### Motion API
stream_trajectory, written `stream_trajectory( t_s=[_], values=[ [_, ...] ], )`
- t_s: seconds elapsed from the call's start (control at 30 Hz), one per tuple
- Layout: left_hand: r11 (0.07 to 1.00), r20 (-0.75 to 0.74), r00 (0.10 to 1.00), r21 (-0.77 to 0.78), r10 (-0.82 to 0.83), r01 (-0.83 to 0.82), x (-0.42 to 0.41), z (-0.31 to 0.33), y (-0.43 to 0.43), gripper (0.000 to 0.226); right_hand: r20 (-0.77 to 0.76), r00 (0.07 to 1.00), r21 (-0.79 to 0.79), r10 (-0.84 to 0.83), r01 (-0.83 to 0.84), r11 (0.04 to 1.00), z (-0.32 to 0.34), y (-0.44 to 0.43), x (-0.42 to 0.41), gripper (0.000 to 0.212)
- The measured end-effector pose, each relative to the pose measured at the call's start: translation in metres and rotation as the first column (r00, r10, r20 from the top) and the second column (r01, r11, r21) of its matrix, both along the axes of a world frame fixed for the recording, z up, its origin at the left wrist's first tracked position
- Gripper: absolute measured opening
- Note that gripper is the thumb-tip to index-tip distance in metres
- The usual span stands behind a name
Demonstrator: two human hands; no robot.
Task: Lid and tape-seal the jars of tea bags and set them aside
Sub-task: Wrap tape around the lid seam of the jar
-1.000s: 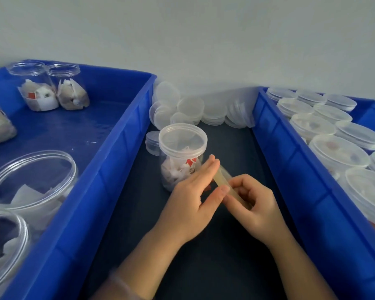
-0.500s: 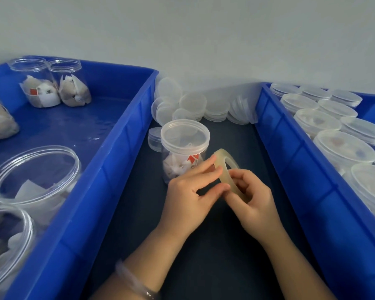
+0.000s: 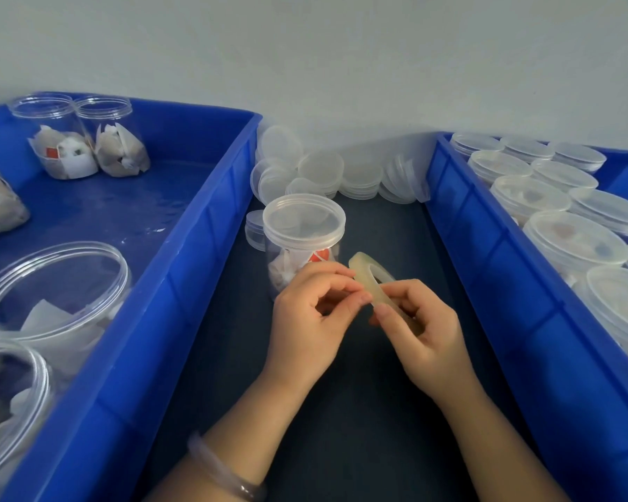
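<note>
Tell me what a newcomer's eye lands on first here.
Dead centre, the left hand and right hand pinch a tape roll just in front of a lidded jar of tea bags. Bright blue bins flank them: the left bin holds open jars, the right bin capped jars.

The scene is being lit softly and evenly by cool, diffuse light, and its source is not being shown. The pale wall [image 3: 305, 48] is being rendered as a flat grey-green without hot spots. Hardly any shadow is being cast on the dark desk [image 3: 341, 429], and what is there is soft-edged. Pale glare is being thrown back from the floor of the left blue tray [image 3: 124, 211]. Thin highlights are being caught along the rims of the open jars [image 3: 51, 284] near the desk's near left corner. The tray edges are being bowed and splayed outward by the wide-angle lens. Fine detail is being smeared slightly throughout, most of all toward the lower corners.
</note>
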State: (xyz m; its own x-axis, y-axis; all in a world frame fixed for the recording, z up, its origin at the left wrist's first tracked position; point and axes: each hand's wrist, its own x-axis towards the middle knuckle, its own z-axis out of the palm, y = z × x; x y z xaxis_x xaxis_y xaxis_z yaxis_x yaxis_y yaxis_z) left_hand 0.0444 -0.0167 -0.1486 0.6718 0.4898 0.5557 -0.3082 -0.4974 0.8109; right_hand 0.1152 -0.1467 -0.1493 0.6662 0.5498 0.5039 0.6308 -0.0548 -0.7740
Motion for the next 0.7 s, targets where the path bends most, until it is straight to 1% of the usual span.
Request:
stream_trajectory(
  t_s=[0.1,0.17,0.23,0.3,0.33,0.4,0.5,0.57,0.7],
  values=[
    [1.0,-0.025,1.0,0.011,-0.013,0.013,-0.0002,-0.0012,-0.0023,0.005,0.052,0.999,-0.008,0.009,-0.008,1.0,-0.0005,-0.0007,0.0019,0.016],
    [0.999,-0.034,0.999,0.0,-0.032,0.032,-0.0004,-0.0023,-0.0039,0.006,0.015,0.999,0.01,0.036,-0.036,0.999,-0.0012,0.0002,0.0013,0.016],
    [0.994,-0.036,0.996,-0.084,-0.076,0.073,-0.0015,-0.0018,-0.0052,0.012,-0.018,0.998,0.034,0.054,-0.053,0.998,-0.0025,0.0026,-0.0005,0.017],
    [0.972,-0.041,0.992,-0.205,-0.123,0.112,-0.0028,0.0013,-0.0056,0.021,-0.008,0.999,0.054,0.05,-0.05,0.997,-0.005,0.0044,-0.0007,0.017],
    [0.965,-0.039,0.99,-0.233,-0.136,0.123,-0.0032,0.0026,-0.0055,0.025,0.002,0.999,0.062,0.045,-0.045,0.997,-0.0062,0.0047,-0.0004,0.018],
    [0.963,-0.032,0.99,-0.238,-0.139,0.128,-0.0042,0.0039,-0.0052,0.027,0.0,0.999,0.071,0.047,-0.047,0.996,-0.0071,0.0045,0.0002,0.02],
    [0.972,-0.035,0.991,-0.204,-0.129,0.12,-0.0054,0.0041,-0.0048,0.028,-0.01,0.999,0.068,0.05,-0.05,0.996,-0.008,0.0035,0.0006,0.018],
    [0.976,-0.059,0.989,-0.183,-0.134,0.122,-0.006,0.0046,-0.0028,0.027,0.01,0.999,0.056,0.046,-0.046,0.997,-0.0086,0.0033,0.0002,0.017],
    [0.971,-0.134,0.977,-0.194,-0.167,0.14,-0.0041,0.0039,0.0024,0.022,0.025,0.999,-0.002,0.028,-0.028,1.0,-0.0085,0.0024,0.0013,0.017]
  ],
)
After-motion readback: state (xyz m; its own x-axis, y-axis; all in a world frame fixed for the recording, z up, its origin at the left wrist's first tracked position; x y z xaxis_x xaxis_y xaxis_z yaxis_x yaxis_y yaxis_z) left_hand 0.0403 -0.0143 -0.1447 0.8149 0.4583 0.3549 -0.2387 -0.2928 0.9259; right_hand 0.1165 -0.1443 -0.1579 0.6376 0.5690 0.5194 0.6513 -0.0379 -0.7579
